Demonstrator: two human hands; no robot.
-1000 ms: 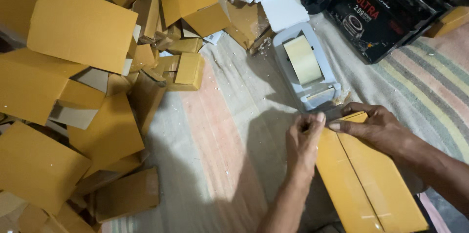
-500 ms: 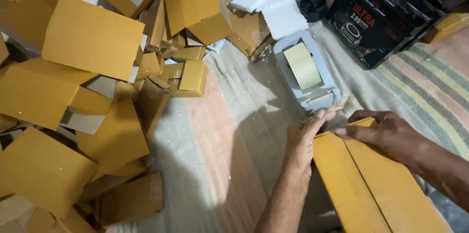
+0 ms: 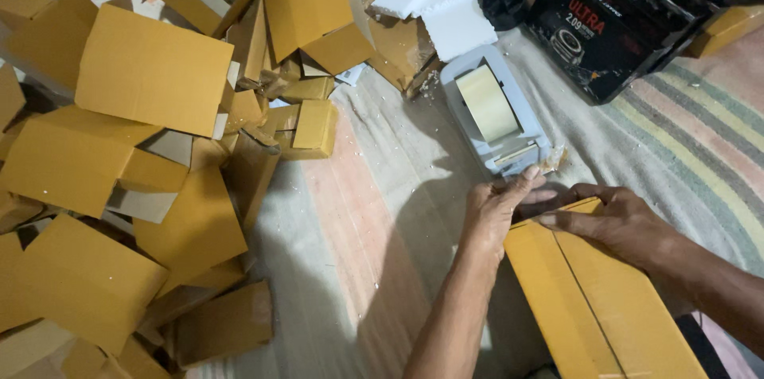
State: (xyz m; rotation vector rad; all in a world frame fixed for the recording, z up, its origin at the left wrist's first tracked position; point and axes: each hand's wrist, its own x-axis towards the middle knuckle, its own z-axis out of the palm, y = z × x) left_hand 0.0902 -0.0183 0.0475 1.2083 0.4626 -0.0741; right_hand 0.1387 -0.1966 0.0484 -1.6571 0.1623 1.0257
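We had both hands at the far end of the long yellow carton (image 3: 593, 299), whose long axis ran back toward us from the grip. Our left hand (image 3: 500, 208) curled over the end's left corner, fingers pressed against it; our right hand (image 3: 617, 220) lay flat on top, fingers spread. The tape dispenser (image 3: 493, 108) sat just beyond the left hand, nearer it than the right.

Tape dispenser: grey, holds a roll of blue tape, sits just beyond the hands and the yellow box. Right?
Not quite. The tape roll is pale yellowish, not blue, as the head view shows. The rest holds: the grey tape dispenser sits just beyond the left hand, right hand and yellow box.
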